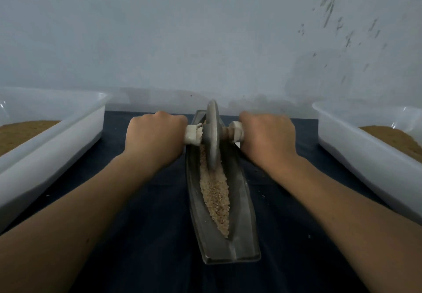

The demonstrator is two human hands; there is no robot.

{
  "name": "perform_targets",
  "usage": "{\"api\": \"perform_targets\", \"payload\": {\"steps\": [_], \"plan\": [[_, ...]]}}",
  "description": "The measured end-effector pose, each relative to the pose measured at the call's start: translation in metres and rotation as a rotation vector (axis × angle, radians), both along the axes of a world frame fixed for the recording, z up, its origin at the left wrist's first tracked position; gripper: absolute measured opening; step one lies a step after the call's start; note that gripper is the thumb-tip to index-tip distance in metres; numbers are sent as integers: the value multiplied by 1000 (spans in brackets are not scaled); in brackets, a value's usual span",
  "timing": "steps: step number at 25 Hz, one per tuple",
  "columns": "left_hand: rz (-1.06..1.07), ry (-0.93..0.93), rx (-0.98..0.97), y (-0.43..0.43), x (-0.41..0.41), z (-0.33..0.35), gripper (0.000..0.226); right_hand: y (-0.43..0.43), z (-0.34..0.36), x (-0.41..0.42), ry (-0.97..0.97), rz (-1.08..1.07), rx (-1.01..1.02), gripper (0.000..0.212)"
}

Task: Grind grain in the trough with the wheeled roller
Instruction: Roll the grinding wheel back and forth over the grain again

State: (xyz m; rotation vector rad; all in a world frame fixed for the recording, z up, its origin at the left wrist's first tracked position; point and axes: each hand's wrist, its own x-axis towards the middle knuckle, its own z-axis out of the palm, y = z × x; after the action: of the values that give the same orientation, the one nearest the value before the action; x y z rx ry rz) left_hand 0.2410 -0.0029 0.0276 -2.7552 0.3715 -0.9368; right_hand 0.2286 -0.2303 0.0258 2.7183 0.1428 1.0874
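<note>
Both hands fisted on roller's axle, left hand [156,136], right hand [266,136]; roller [212,135] at far end of trough [242,201], grain [215,192] lies nearer, along trough's axis toward the body

My left hand [155,137] and right hand [267,135] cover the handle [236,130] ends, wheel [212,132] blocks the trough [243,203] far tip, left tub [57,137] and right tub [356,146] cut off.

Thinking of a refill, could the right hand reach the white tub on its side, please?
Probably yes, once it lets go: the right hand grips the roller handle, but only dark cloth separates it from the tub.
</note>
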Motion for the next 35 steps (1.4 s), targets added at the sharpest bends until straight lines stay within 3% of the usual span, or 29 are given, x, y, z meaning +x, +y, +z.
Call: {"api": "perform_targets", "payload": {"steps": [8, 14, 17, 21, 28, 31, 35], "plan": [[-49, -82, 93, -6, 10, 9, 10, -8, -11, 12, 12, -21, 93, 21], [-23, -33, 44, 0, 5, 0, 14, -2, -6, 5, 18, -16, 10, 29], [-20, 4, 91, 0, -10, 2, 21, -5, -5, -14, 128, 52, 54, 26], [-45, 69, 128, 3, -49, 14, 21, -10, -1, -68, 120, 84, 50, 25], [-27, 77, 89, 18, -88, 11, 29, -11, 12, -109, 92, 97, -71, 52], [17, 102, 37, 13, -63, 4, 26, -5, 12, -78, 79, 38, -83, 40], [16, 90, 3, 4, -14, 2, 18, -2, 10, -11, 216, -26, -18, 19]]}}
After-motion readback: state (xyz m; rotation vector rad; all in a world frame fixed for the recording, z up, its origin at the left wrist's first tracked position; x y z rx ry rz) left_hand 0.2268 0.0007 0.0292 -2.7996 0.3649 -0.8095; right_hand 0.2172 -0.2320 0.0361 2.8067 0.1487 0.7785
